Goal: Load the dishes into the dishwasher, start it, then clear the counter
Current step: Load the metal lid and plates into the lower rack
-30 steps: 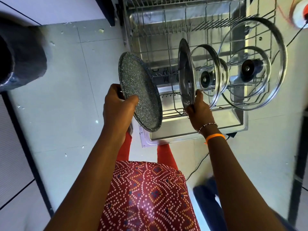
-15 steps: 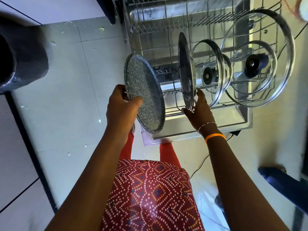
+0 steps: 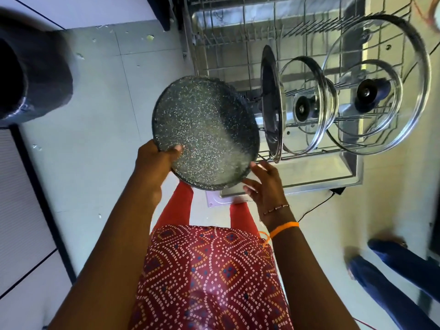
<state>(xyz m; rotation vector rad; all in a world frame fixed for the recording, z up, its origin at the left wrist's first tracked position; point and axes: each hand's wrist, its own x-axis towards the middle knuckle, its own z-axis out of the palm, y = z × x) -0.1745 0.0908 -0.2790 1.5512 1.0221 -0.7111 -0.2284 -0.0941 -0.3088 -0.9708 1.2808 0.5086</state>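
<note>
Both of my arms reach forward and down over my red patterned dress [image 3: 209, 277]. With my left hand [image 3: 156, 160] I hold the speckled plate [image 3: 206, 132] by its near left edge, my thumb lying on top of it. It is tilted so I can see its face, and I hold it up just left of the dishwasher rack [image 3: 240, 58]. My right hand [image 3: 265, 186] is loose and holds nothing. Its fingers are spread out just beside the plate's near right edge. I cannot tell if they touch it.

I count one speckled plate. I count one steel plate [image 3: 271, 103] standing on its edge in the rack. Right of it stand three glass lids: a small glass lid [image 3: 307, 106], a middle glass lid [image 3: 370, 96] and a big glass lid [image 3: 421, 75] around it. I wear two bands on my right wrist, a bead bracelet [image 3: 276, 210] and an orange band [image 3: 284, 227]. One black bin [image 3: 35, 75] stands on the floor at far left.
</note>
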